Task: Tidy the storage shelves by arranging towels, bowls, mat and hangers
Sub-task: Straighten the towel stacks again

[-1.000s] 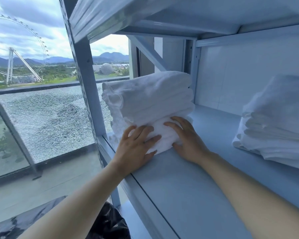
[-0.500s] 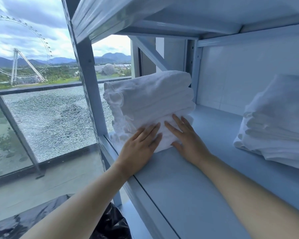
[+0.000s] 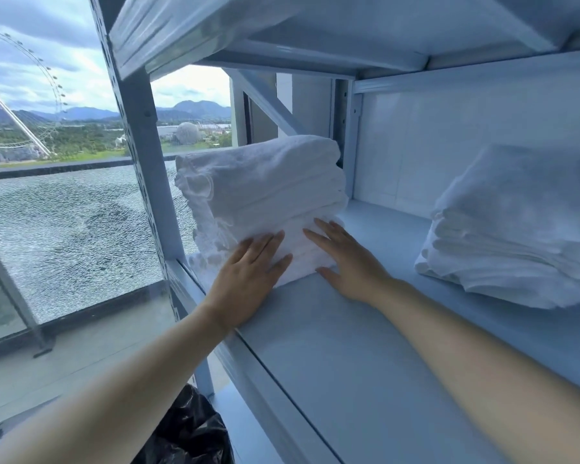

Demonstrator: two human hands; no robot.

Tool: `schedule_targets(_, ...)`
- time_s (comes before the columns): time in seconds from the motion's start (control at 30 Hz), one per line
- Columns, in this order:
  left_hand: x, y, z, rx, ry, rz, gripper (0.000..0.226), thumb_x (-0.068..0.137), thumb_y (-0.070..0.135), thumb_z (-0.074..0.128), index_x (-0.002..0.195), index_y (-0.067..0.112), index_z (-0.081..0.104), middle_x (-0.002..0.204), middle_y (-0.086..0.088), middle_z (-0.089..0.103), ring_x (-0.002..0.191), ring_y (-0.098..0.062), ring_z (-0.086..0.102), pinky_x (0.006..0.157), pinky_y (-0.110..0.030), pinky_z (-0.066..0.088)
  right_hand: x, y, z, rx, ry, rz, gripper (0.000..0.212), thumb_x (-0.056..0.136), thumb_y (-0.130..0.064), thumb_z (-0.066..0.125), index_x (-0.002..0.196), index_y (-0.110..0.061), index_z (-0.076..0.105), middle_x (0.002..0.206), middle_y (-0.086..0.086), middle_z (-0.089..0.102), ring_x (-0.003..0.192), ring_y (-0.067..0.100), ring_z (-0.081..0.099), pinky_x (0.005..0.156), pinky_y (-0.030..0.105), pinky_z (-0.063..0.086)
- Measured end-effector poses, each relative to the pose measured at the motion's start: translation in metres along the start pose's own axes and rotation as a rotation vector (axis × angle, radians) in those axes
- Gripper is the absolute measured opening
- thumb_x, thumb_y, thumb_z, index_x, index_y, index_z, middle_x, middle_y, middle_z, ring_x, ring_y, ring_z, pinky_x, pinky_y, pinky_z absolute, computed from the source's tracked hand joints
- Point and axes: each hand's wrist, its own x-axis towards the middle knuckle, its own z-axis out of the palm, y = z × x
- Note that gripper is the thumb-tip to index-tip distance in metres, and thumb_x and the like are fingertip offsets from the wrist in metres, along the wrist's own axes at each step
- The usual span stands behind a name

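White metal shelf rack [image 3: 141,155] fills most of the view, with the upper shelf [image 3: 315,21] overhead. The middle shelf [image 3: 365,346] runs from bottom centre to the back wall. Behind the rack on the left is a cracked glass panel [image 3: 64,229]. Outside are a ferris wheel [image 3: 52,95], hills and a round dome [image 3: 187,132].

Two stacks of folded white towels sit on the middle shelf. The right towel stack [image 3: 516,222] is near the right edge of the view, well apart from the other stack, and nothing touches it. The left towel stack [image 3: 268,182] sits at the left end of the shelf, just beside the front upright post. Its top is about level, and its loose folded edges bulge toward the post.

Both bare forearms reach in from the bottom. The left hand [image 3: 248,279] is flat with fingers straight and together. Its palm is at the shelf's front lip and its fingers [image 3: 272,246] press on the lower front of the left towel stack. The right hand [image 3: 352,262] is also flat with fingers spread a little. It presses on the same stack's lower front right corner, and its thumb lies low by the shelf board. Neither hand curls round anything, and there is a small gap between them.

A black plastic bag [image 3: 188,430] sits below the shelf, bottom centre, partly hidden by the left arm.
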Motion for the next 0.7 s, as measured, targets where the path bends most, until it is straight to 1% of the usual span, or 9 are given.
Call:
schedule_targets(0.07,0.01,0.01,-0.005,-0.051,0.02,0.024,0.036,0.073,0.016,0.067,0.109,0.017,0.07,0.124,-0.012,0.061,0.111,-0.03,0.061,0.093,-0.052,0.046,-0.016,0.007,-0.017,-0.059,0.024,0.02,0.065,0.093,-0.025,0.054,0.147,-0.031,0.017,0.158,-0.011,0.004,0.144,0.009,0.0,0.109,0.037,0.033)
schedule_targets(0.13,0.031,0.027,-0.014,-0.136,-0.012,0.0,0.041,0.071,0.021,0.071,0.112,0.02,0.069,0.124,-0.008,0.062,0.112,-0.027,0.06,0.095,-0.052,0.044,-0.035,0.016,-0.038,-0.118,0.048,0.055,0.065,0.093,-0.026,0.053,0.147,-0.032,0.018,0.157,-0.013,0.005,0.144,0.006,-0.002,0.105,0.037,0.038)
schedule_targets(0.23,0.072,0.063,-0.023,-0.304,-0.092,-0.064,0.047,0.083,0.03,0.065,0.129,0.026,0.055,0.139,-0.003,0.048,0.129,-0.023,0.044,0.109,-0.047,0.028,-0.066,0.027,-0.067,-0.19,0.079,0.115,0.066,0.092,-0.027,0.055,0.147,-0.034,0.018,0.157,-0.016,0.004,0.143,0.004,-0.003,0.099,0.035,0.043)
schedule_targets(0.37,0.123,0.108,-0.026,-0.45,-0.002,-0.032,0.049,0.085,0.031,0.063,0.132,0.024,0.051,0.139,-0.004,0.048,0.129,-0.023,0.043,0.11,-0.047,0.027,-0.103,0.042,-0.101,-0.254,0.2,0.162,0.068,0.087,-0.025,0.062,0.145,-0.03,0.026,0.156,-0.013,0.013,0.144,0.008,0.006,0.093,0.035,0.046)
schedule_targets(0.5,0.158,0.143,-0.015,-0.513,-0.008,0.006,0.06,0.087,0.04,0.055,0.141,0.026,0.034,0.148,-0.001,0.031,0.136,-0.021,0.029,0.112,-0.041,0.022,-0.136,0.064,-0.127,-0.35,0.234,0.243,0.069,0.083,-0.023,0.067,0.143,-0.025,0.033,0.155,-0.009,0.018,0.145,0.014,0.01,0.102,0.035,0.038)
schedule_targets(0.57,0.169,0.157,-0.007,-0.529,-0.043,0.022,0.071,0.083,0.044,0.058,0.145,0.028,0.025,0.153,-0.002,0.022,0.14,-0.022,0.021,0.113,-0.041,0.025,-0.148,0.075,-0.134,-0.418,0.218,0.295,0.07,0.082,-0.028,0.068,0.143,-0.024,0.032,0.156,-0.006,0.016,0.145,0.016,0.006,0.114,0.046,0.023)
schedule_targets(0.6,0.173,0.163,-0.002,-0.537,-0.072,0.034,0.079,0.082,0.045,0.06,0.147,0.03,0.017,0.155,-0.002,0.015,0.141,-0.023,0.016,0.112,-0.043,0.026,-0.154,0.08,-0.137,-0.465,0.206,0.334,0.073,0.082,-0.032,0.067,0.144,-0.026,0.03,0.157,-0.007,0.013,0.146,0.015,0.003,0.115,0.052,0.015)
schedule_targets(0.67,0.178,0.175,0.006,-0.505,-0.134,0.08,0.095,0.078,0.048,0.062,0.147,0.035,-0.003,0.157,-0.003,0.0,0.143,-0.027,0.008,0.108,-0.049,0.031,-0.163,0.089,-0.14,-0.553,0.163,0.44,0.081,0.079,-0.044,0.067,0.145,-0.034,0.022,0.157,-0.015,0.001,0.144,0.011,-0.009,0.111,0.063,0.005)
schedule_targets(0.7,0.18,0.181,0.01,-0.479,-0.151,0.1,0.103,0.076,0.049,0.064,0.145,0.038,-0.011,0.156,-0.005,-0.005,0.142,-0.03,0.005,0.104,-0.051,0.034,-0.168,0.093,-0.141,-0.573,0.131,0.485,0.087,0.075,-0.05,0.068,0.146,-0.037,0.018,0.156,-0.019,-0.006,0.143,0.01,-0.014,0.108,0.066,0.005)
